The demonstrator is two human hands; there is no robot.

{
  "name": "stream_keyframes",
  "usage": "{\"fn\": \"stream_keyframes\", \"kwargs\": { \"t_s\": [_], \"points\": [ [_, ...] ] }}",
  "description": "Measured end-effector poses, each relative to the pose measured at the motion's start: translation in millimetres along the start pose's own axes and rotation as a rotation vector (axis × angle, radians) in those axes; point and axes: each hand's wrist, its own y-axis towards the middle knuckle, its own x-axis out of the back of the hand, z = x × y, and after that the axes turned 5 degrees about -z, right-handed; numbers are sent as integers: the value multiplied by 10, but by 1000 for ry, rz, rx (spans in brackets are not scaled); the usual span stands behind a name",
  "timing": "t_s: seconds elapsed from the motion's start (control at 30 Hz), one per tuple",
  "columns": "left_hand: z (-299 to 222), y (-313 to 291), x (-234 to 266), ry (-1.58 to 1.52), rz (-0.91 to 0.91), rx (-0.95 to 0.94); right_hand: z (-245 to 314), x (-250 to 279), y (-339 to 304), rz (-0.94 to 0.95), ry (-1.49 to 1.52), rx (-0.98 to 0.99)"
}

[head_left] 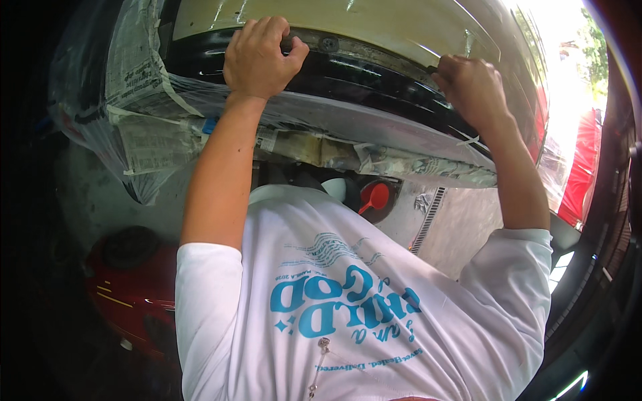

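Both my hands are raised to a car's body panel (381, 23), yellowish-tan above a glossy black band (200, 63). A long, narrow trim strip (364, 53), grimy grey-brown with a dark round spot, runs between them along the top of that band. My left hand (261, 59) is closed at its left end, thumb bent against the fingers. At the right end, my right hand (473, 87) is closed too, with a dark tip showing at its fingers. My fingers hide both ends of the strip. I cannot tell whether it touches the panel all along.
Newspaper masking (144, 144) and clear plastic film (80, 130) cover the car's left side. More paper (401, 160) lines its lower edge. Below are a red dipper (376, 196), a floor drain grate (428, 217) and, at lower left, a red car (134, 287).
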Motion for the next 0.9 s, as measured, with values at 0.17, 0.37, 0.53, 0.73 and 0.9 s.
{"fn": "stream_keyframes", "kwargs": {
  "t_s": [0.17, 0.37, 0.53, 0.73, 0.9],
  "points": [
    [-8, 20, 15, -2, 31, -4, -197, 289, 664, 379, 119, -28],
    [-7, 47, 40, 7, -1, 7, -98, 105, 75, 47, 87, -12],
    [0, 29, 11, 28, 9, -22, 11, 67, 224, 98, -24, 31],
    [-5, 16, 37, -28, 5, -11, -324, 184, 658, 324, 257, -4],
    [25, 33, 63, 11, 9, -5, -84, 193, -7, 75, 94, -83]
  ]
}}
